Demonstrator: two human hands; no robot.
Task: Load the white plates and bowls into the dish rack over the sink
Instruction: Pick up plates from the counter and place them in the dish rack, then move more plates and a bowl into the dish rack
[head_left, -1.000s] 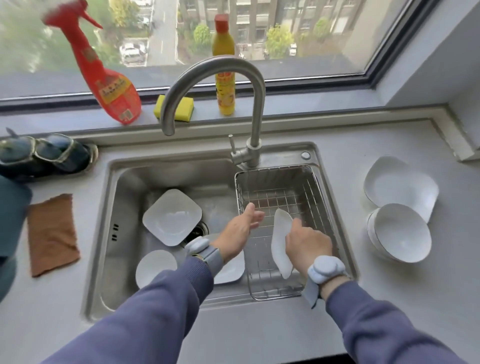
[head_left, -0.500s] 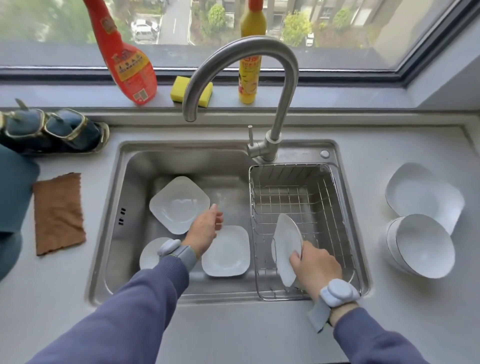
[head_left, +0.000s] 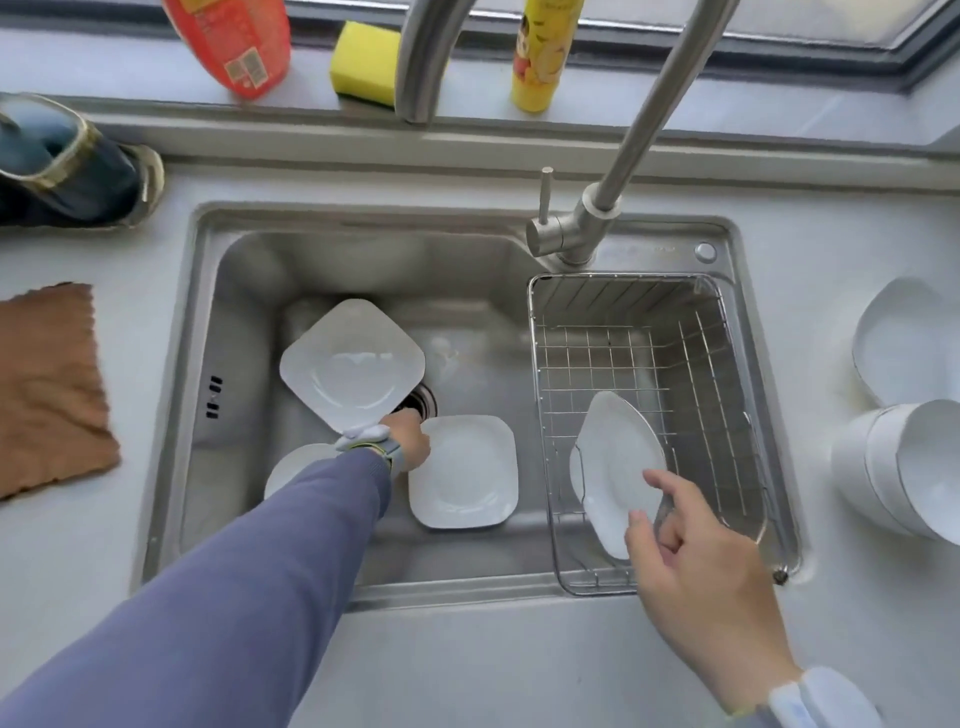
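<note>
From the head camera, one white plate (head_left: 618, 467) stands on edge near the front of the dish rack (head_left: 727, 415), likely so it drains. The right hand (head_left: 696, 561) hangs loosely open just beside its rim, gripping nothing. The left hand (head_left: 410, 441) reaches down into the sink (head_left: 249, 312) at the square plate (head_left: 462, 486); whether its fingers have closed cannot be told. Bowls (head_left: 904, 467) wait on the counter's right edge.
</note>
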